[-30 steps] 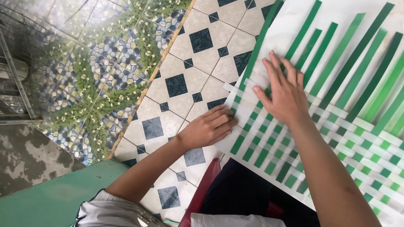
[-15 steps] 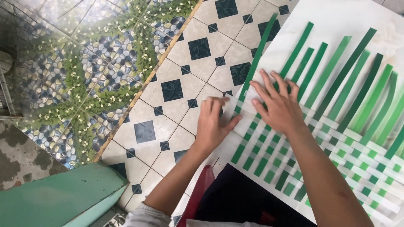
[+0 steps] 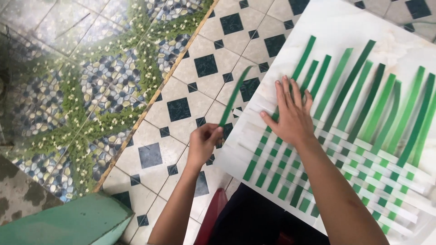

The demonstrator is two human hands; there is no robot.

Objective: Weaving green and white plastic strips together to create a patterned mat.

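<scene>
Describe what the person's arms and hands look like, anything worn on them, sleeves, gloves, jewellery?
Both forearms are bare as far as the picture shows, with no sleeve in view. The left hand and the right hand wear no gloves, and no rings, watch or bracelets show on the fingers or wrists. The nails look short and unpainted. No marks or bandages are visible on either arm.

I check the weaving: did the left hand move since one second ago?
Yes. The left hand left the mat edge, lifting a green strip over the floor tiles.
</scene>
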